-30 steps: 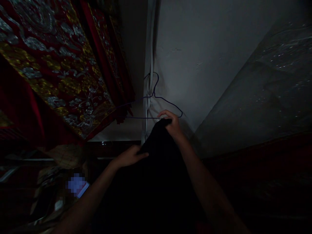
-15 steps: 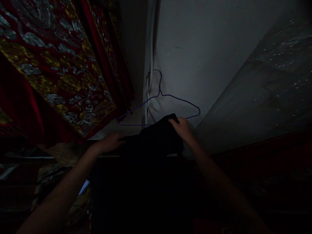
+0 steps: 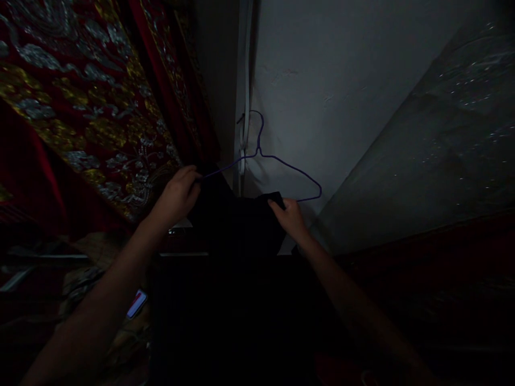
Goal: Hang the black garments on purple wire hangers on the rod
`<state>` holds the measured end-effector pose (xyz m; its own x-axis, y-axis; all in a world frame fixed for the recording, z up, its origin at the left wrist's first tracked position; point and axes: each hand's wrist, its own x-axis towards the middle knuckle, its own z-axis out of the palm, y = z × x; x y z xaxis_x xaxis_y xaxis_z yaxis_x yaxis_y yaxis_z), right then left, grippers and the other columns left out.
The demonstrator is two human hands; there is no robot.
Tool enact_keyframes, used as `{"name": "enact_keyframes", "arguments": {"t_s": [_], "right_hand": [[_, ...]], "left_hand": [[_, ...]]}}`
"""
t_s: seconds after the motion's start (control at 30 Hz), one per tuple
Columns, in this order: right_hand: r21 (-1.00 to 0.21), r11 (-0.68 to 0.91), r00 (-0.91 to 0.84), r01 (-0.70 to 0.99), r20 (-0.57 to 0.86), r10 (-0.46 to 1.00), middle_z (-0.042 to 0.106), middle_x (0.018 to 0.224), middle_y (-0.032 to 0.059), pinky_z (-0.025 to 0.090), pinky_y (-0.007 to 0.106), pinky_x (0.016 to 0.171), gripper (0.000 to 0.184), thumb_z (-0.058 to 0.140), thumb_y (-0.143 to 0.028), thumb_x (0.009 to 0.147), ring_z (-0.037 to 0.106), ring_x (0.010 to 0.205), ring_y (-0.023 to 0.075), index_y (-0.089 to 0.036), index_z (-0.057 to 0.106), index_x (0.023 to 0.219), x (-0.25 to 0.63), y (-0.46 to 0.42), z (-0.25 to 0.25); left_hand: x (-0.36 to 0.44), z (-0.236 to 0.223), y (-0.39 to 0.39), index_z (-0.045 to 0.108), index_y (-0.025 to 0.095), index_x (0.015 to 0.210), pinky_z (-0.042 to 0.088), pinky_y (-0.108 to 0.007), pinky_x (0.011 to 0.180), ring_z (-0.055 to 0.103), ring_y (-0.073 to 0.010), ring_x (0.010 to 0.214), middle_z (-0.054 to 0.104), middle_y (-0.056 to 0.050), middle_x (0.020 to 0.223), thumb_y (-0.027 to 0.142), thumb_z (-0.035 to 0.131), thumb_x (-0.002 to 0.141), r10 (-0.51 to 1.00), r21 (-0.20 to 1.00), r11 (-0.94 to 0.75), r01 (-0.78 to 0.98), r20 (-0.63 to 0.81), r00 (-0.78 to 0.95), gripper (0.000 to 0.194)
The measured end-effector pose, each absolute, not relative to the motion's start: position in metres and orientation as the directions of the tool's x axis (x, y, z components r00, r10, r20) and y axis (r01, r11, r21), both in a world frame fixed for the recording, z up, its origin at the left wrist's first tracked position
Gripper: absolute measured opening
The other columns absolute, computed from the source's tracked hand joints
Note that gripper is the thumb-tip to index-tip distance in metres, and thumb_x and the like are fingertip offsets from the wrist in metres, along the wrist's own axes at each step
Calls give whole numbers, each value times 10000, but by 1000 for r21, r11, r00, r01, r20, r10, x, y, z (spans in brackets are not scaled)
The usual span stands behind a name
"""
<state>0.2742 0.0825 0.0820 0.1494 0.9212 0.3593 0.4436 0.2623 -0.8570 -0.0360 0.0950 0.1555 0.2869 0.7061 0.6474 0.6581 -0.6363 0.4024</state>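
Note:
A dark purple wire clothes hanger (image 3: pixel 290 165) hangs by its hook from a pale cord on the wall. Black cloth, seemingly a garment (image 3: pixel 249 230), drapes over the hanger's left shoulder and spreads downward into the dark. At that left end, my left hand (image 3: pixel 179 192) is closed on the garment's edge. My right hand (image 3: pixel 290 217) pinches the garment's upper edge, thumb in front, just below the hanger's lower bar. The hanger's right end sticks out bare beyond my right hand. Darkness hides the garment's lower outline.
Red cloth with silver and gold embroidery (image 3: pixel 108 123) hangs at the left. Behind the hanger is a grey wall (image 3: pixel 341 69), with clear plastic sheeting (image 3: pixel 450 145) on the right. A lit phone (image 3: pixel 137 304) lies among clutter at the lower left.
My left hand has moved up and left, bringing the garment over the hanger's left shoulder. My right hand has shifted slightly down from the bar, still pinching cloth. The hanger has swung out to face me.

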Motion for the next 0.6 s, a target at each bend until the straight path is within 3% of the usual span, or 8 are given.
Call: {"name": "enact_keyframes", "arguments": {"t_s": [0.1,0.2,0.27,0.33,0.4,0.5,0.6], "right_hand": [[-875,296,41,384,336,941,637,637,37,435,279,575,405,589,-545,822,586,619,188,-178,637,656,265,73,80],[-802,428,-30,417,458,888,743,939,76,519,319,787,280,610,-407,851,682,905,233,-194,726,992,277,61,85],[-751,455,60,479,545,836,738,1043,87,525,344,845,466,643,-296,813,683,980,240,-216,632,1272,295,54,90],[-738,400,214,544,583,784,734,1034,101,537,362,800,669,662,-229,762,691,916,248,-201,510,1413,315,50,98],[-721,358,278,593,600,750,719,1080,116,539,368,770,690,647,-190,732,688,888,249,-188,507,1408,332,49,107],[-665,376,175,645,607,775,691,1135,112,539,358,750,546,654,-193,719,679,895,242,-201,604,1263,344,47,121],[-692,397,92,603,554,827,701,978,76,540,331,687,570,721,-240,715,683,798,222,-209,563,1261,345,37,124]], "left_hand": [[-19,166,108,657,189,1177,369,-483,1107,540,-294,1183,636,-97,1204,119,487,829,672,404,-698,590,654,347,393],[-14,174,119,668,187,1213,409,-483,1054,564,-287,1107,665,-94,1123,95,452,840,654,389,-727,566,644,397,441],[-17,175,124,689,180,1170,441,-469,1012,581,-281,1057,660,-99,1074,112,448,857,645,364,-730,578,646,408,401],[-23,173,127,697,180,1142,462,-452,990,585,-269,1040,630,-101,1072,128,454,865,637,339,-730,593,650,413,371],[-26,170,130,698,185,1124,467,-441,1000,573,-259,1064,589,-100,1104,133,469,861,635,321,-727,607,651,416,353],[-26,165,135,705,195,1092,443,-446,1057,536,-260,1135,541,-94,1146,125,497,841,649,329,-706,627,656,386,334],[-25,160,141,713,195,1072,432,-455,1076,534,-267,1146,535,-97,1150,147,515,848,667,369,-686,627,662,340,303]]}}
